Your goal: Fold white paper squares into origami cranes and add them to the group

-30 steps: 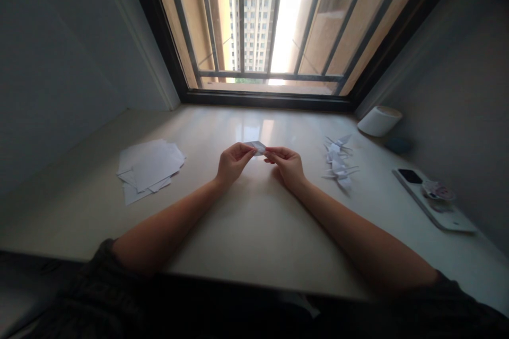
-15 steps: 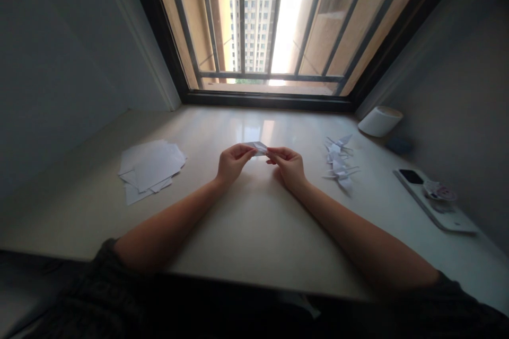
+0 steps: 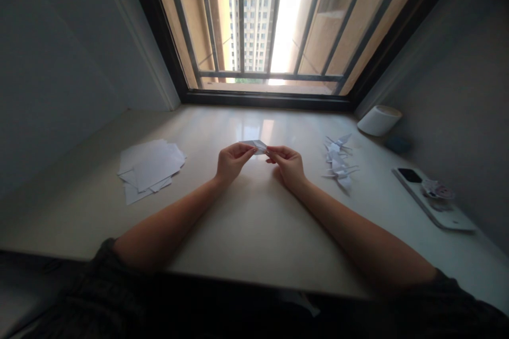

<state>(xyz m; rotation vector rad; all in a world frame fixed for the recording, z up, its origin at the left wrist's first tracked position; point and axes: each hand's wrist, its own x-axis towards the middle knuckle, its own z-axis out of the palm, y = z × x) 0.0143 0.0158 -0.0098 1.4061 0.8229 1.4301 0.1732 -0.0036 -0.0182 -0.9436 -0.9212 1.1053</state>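
Observation:
A small piece of folded white paper (image 3: 259,145) is held up between my two hands, over the middle of the pale sill. My left hand (image 3: 231,161) pinches its left side with thumb and fingers. The fingertips of my right hand (image 3: 289,163) close on its right end. Fingers cover parts of the paper, so its full shape is hidden. To the right of my right hand lie several folded paper cranes (image 3: 339,161), close together. Left of my left hand is a loose pile of white paper sheets (image 3: 153,167).
A phone (image 3: 427,201) with a round grip on its back lies at the right. Behind it, by the wall, are a white cylindrical object (image 3: 379,120) and a dark blurred item (image 3: 398,144). A barred window (image 3: 262,98) rises at the back of the sill (image 3: 246,228).
Almost nothing differs. My left hand has shifted very slightly left, and a little more of the folded paper shows above its fingers. Both hands keep their pinch.

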